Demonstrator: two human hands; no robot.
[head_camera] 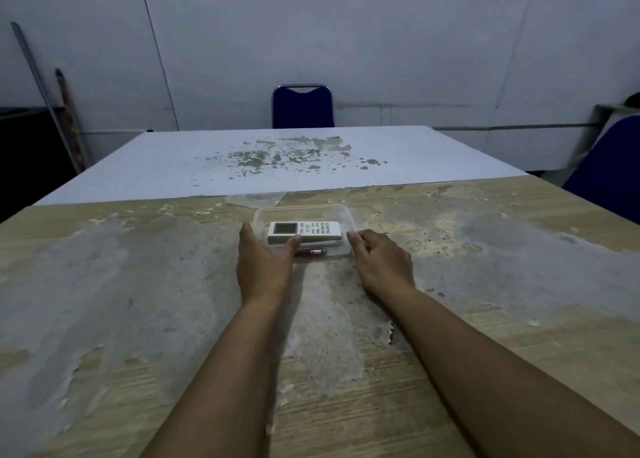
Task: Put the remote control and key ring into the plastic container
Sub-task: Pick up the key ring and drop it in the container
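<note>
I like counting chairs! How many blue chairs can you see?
2. One blue chair stands behind the far edge of the table. Another is at the right edge, partly cut off. More may be out of view.

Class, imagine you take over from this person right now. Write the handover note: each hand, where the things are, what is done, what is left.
Left hand: open, against the container's left side, thumb on the remote.
Right hand: curled at the container's right corner; whether it has a grip is unclear.
Remote control: lying flat inside the clear plastic container on the table.
Small dark red thing at the container's near wall: probably the key ring, too dim to confirm.
Lid: seems to lie just behind the container.
Done: remote in. Left: confirm the key ring is inside.
</note>
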